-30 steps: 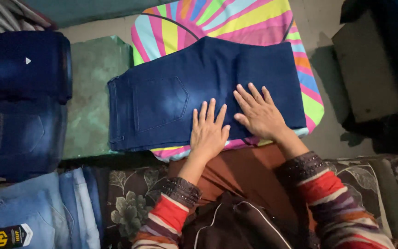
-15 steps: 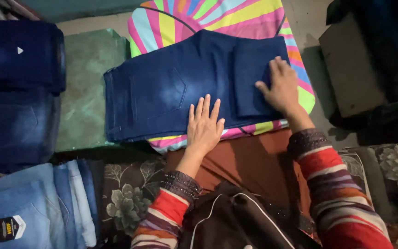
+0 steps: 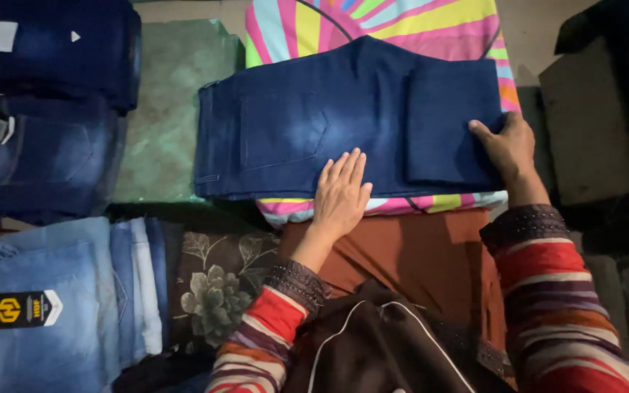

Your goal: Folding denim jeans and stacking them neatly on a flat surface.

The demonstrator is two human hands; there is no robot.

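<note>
While left hand (image 3: 341,193) lies flat on folded dark jeans (image 3: 314,124), right hand (image 3: 507,148) grips folded edge.

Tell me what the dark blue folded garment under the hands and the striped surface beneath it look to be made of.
Folded garment: probably denim, matte, with faded patches, stitched seams and a patch pocket. Striped surface: looks like smooth printed fabric in pink, yellow and blue, though it could be a plastic-coated covering.

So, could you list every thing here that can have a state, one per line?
Dark jeans: folded, lying flat on the striped cloth.
Left hand: open, palm flat on the dark jeans.
Right hand: gripping the folded end.
Light jeans: folded, tag on top.
Jeans stack: folded, piled.
</note>
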